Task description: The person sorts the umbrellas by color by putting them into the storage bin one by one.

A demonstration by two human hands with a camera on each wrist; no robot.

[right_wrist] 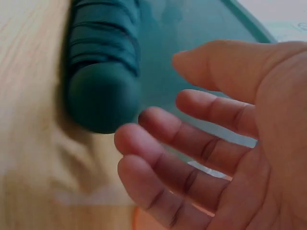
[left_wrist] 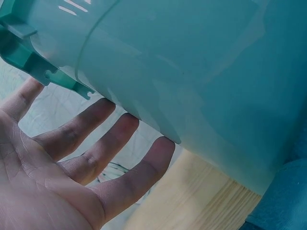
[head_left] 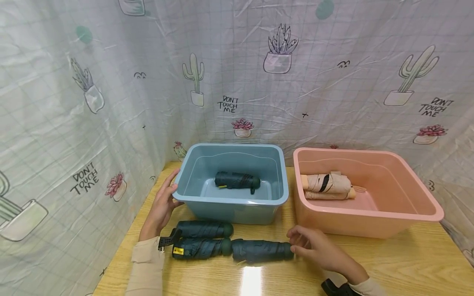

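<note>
My left hand (head_left: pixel 163 205) is at the left side of the blue bin (head_left: pixel 237 211), fingers extended with the fingertips right at its outer wall (left_wrist: pixel 192 72). Inside that bin lies a folded dark green umbrella (head_left: pixel 237 180). In front of it, two more folded umbrellas lie side by side, one behind (head_left: pixel 203 229) and one nearer (head_left: pixel 200 248) with a yellow label. A further umbrella (head_left: pixel 261 250) points its rounded handle (right_wrist: pixel 103 98) toward my right hand (head_left: pixel 314 246). That hand's fingers are loosely bent beside the handle, holding nothing.
A pink bin (head_left: pixel 370 224) stands right of the blue one, with folded beige umbrellas (head_left: pixel 329 187) at its left end. Both bins stand on a wooden table (head_left: pixel 407 263). A cactus-print curtain (head_left: pixel 237 82) hangs behind and on the left.
</note>
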